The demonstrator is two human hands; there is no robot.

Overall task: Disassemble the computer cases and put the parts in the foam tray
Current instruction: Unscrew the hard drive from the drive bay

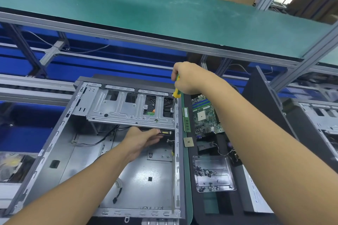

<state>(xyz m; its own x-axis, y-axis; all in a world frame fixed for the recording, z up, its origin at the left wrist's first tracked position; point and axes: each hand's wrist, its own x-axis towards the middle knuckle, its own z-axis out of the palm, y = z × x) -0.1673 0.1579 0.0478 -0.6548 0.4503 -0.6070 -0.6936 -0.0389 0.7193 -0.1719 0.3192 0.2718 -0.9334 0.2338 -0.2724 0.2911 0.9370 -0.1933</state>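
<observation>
An open grey computer case (60, 151) lies on its side in front of me. A metal drive bracket (128, 113) spans its far end. My right hand (188, 78) grips a yellow-green screwdriver (176, 93), whose tip stands on a screw (172, 110) at the bracket's right end. My left hand (144, 139) reaches under the bracket's front edge, its fingers against a black drive (165, 132) there; how they hold it is hidden. To the right, a black foam tray (222, 144) holds a motherboard (206, 115), a RAM stick (186, 119) and a CPU (188, 142).
A clear plastic dish (214, 175) with several loose screws lies on the foam tray. Loose cables (117, 192) lie on the case floor. A second case (316, 122) stands at the right. A green shelf (164, 12) on a metal frame hangs over the far side.
</observation>
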